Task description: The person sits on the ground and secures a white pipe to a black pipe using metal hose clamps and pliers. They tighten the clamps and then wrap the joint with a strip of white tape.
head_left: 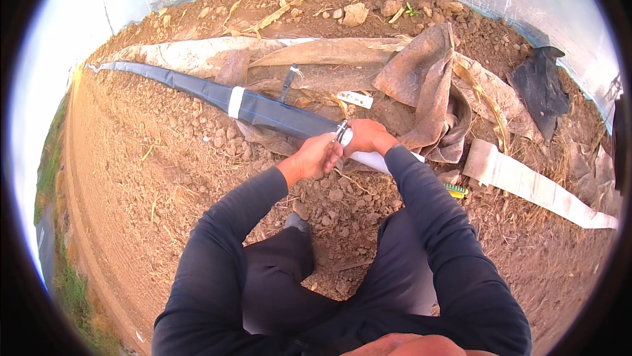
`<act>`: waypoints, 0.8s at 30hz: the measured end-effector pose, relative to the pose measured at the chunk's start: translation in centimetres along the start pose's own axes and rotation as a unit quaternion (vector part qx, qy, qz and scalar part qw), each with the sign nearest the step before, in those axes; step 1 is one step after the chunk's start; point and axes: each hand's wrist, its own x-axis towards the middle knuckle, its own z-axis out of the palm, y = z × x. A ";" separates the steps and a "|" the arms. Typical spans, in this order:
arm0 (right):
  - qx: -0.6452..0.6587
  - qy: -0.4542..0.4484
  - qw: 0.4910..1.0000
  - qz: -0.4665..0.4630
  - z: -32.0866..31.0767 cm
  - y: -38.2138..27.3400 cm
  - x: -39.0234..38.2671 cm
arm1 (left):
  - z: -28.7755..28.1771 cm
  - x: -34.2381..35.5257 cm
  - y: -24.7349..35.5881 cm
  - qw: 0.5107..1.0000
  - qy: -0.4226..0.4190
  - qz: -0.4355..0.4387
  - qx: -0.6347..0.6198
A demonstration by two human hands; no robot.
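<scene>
The left hand (319, 154) is curled tight, and it seems to be grasping a thin metal tie (342, 130) at the near end of the black hose (280, 116). The right hand (368, 136) is bent over the same spot from the other side; its fingers are mostly hidden, so I can't tell whether they pinch the tie or just steady things. Between the wrists sits the join, the hose on its left and a white tube (372, 161) slanting away under the right forearm.

To do this well, I'd say the tie wants to sit square across the hose, with the dark film lying smooth beneath it; any bunched fold could leave a gap. An even pull from both sides should serve better than a hard tug from one, and the tube ought not to slip or turn meanwhile.

Farther left, a white band (236, 102) circles the hose, which runs off to the far left over crumbly soil (191, 178). Just beyond the hands lies a white strip (354, 99), with rumpled brown fabric (416, 70) to its right. A pale flat band (530, 188) stretches off at the right, near a green-and-yellow object (455, 190).
</scene>
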 end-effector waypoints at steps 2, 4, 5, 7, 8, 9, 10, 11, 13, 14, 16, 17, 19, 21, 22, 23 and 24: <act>-0.001 0.002 1.000 0.010 0.0 0.1 0.1 | 0.1 0.2 -0.4 0.998 -0.023 0.015 -0.050; -0.004 0.011 1.000 -0.002 0.2 0.1 0.0 | 0.4 -0.1 -0.2 0.999 0.008 0.045 -0.013; -0.002 0.019 1.000 -0.008 0.2 0.2 0.0 | 0.6 -0.3 0.1 0.998 0.011 0.058 0.019; 0.000 0.019 1.000 -0.003 0.3 0.2 -0.1 | 1.2 -0.9 0.9 0.960 0.064 0.122 0.246; -0.001 0.021 1.000 -0.002 0.4 0.1 -0.2 | 1.6 -1.2 1.4 0.880 0.112 0.170 0.429; -0.002 0.022 1.000 -0.002 0.4 0.1 -0.3 | 1.9 -1.6 1.9 0.762 0.156 0.212 0.592; -0.001 0.025 1.000 -0.002 0.4 0.0 -0.3 | 2.4 -1.8 2.4 0.611 0.201 0.231 0.731; -0.018 0.031 0.999 -0.008 0.4 -0.1 -0.4 | 2.7 -2.1 2.8 0.570 0.200 0.207 0.770; -0.017 0.034 0.999 0.009 0.2 -0.3 -0.5 | 3.2 -2.3 3.2 0.540 0.180 0.222 0.792; -0.021 0.038 0.999 0.014 0.0 -0.5 -0.6 | 3.3 -2.4 3.3 0.519 0.180 0.239 0.801; -0.018 0.026 0.999 0.008 -0.1 -0.8 -0.7 | 2.6 -2.3 3.3 0.575 0.189 0.220 0.765; -0.013 0.025 1.000 0.009 -0.3 -0.8 -0.8 | 1.9 -2.1 3.3 0.628 0.178 0.220 0.725; -0.020 0.025 0.999 0.009 -0.3 -0.9 -0.9 | 0.5 -1.7 2.8 0.928 0.101 0.081 0.349; -0.024 0.034 0.999 0.001 -0.2 -0.8 -0.9 | -0.6 -1.0 1.7 0.986 0.018 0.057 0.154; -0.028 0.042 0.999 0.001 -0.1 -0.8 -0.7 | -0.9 -0.7 1.0 0.999 -0.006 0.011 0.050; -0.025 0.035 0.999 -0.002 0.0 -0.6 -0.6 | -1.1 -0.5 0.5 0.999 -0.036 0.038 -0.009; -0.037 0.044 0.998 -0.006 0.2 -0.6 -0.5 | -1.3 -0.2 0.4 0.998 -0.036 0.012 -0.055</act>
